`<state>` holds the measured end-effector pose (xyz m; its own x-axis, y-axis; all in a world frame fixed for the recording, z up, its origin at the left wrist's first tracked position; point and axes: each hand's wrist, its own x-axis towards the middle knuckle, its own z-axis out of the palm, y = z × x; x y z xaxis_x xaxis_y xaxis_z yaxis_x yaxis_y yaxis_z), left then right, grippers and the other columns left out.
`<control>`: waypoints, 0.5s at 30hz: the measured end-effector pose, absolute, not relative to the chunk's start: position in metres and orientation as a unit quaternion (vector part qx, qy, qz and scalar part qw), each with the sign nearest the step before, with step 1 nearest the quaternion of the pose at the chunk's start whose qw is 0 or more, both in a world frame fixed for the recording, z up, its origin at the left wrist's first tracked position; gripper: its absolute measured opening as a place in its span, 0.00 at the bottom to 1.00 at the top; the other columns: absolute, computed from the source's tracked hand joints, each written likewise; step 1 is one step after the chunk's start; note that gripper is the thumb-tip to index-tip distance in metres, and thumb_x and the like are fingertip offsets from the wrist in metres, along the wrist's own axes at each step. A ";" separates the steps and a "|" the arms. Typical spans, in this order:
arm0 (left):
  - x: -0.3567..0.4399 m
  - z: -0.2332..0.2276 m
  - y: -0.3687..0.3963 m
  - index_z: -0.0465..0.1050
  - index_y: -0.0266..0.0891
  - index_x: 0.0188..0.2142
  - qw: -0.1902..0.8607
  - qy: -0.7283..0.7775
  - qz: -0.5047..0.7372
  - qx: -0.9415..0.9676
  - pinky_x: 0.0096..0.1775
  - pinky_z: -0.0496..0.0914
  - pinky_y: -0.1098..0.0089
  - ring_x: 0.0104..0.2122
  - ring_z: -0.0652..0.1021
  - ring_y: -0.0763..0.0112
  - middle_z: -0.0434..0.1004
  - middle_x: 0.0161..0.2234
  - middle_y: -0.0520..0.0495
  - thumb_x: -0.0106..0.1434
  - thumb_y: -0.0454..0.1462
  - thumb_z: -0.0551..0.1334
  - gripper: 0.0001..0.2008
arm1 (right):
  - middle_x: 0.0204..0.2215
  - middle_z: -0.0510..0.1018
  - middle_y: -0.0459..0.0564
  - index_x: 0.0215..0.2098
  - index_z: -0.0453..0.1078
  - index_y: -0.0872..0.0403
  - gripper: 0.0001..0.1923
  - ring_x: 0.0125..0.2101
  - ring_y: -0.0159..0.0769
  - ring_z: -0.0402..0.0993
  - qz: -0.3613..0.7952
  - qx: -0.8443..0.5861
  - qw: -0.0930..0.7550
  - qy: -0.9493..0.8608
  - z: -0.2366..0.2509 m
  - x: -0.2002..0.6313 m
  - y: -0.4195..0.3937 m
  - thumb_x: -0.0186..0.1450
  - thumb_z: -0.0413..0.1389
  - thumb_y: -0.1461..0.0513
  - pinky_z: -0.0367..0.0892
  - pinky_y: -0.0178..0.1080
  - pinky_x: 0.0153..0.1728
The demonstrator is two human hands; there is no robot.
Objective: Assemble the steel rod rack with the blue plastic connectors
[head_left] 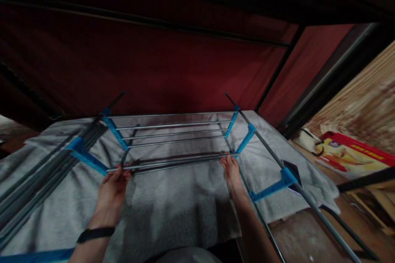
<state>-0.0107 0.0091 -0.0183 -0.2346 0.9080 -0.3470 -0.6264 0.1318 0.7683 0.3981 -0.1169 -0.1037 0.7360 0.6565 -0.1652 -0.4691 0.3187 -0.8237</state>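
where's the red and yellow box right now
In the head view the red and yellow box lies at the far right on the wooden floor, beyond the grey blanket's right edge and right of the rack's blue connector.

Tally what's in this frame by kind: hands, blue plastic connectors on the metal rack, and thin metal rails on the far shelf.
Hands: 2, left hand and right hand
Blue plastic connectors: 6
Thin chrome metal rails of far shelf: 4
Total: 12

Dim, soft picture; edges bent, corners dark.
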 end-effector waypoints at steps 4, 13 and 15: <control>-0.010 -0.018 0.010 0.74 0.35 0.29 0.600 0.451 0.640 0.161 0.27 0.75 0.80 0.24 0.77 0.78 0.77 0.26 0.53 0.64 0.22 0.58 0.12 | 0.29 0.78 0.41 0.37 0.73 0.48 0.17 0.31 0.32 0.75 0.352 -0.467 0.805 -0.100 -0.101 0.397 -0.116 0.57 0.68 0.48 0.73 0.37 0.39; -0.009 -0.015 0.008 0.72 0.37 0.28 0.601 0.449 0.642 0.155 0.26 0.76 0.79 0.23 0.77 0.78 0.76 0.24 0.56 0.63 0.22 0.59 0.12 | 0.29 0.78 0.40 0.37 0.73 0.48 0.15 0.31 0.32 0.75 0.361 -0.455 0.808 -0.097 -0.097 0.393 -0.120 0.59 0.67 0.50 0.73 0.37 0.38; -0.009 -0.017 0.008 0.72 0.36 0.28 0.604 0.443 0.645 0.153 0.26 0.75 0.79 0.23 0.77 0.78 0.77 0.24 0.55 0.62 0.22 0.60 0.11 | 0.29 0.78 0.40 0.37 0.73 0.48 0.14 0.31 0.31 0.75 0.368 -0.454 0.806 -0.098 -0.098 0.392 -0.122 0.59 0.67 0.51 0.73 0.37 0.38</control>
<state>-0.0094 0.0079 -0.0170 -0.2236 0.9143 -0.3377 -0.6428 0.1221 0.7562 0.3922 -0.1224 -0.0982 0.7103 0.6816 -0.1758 -0.5040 0.3180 -0.8031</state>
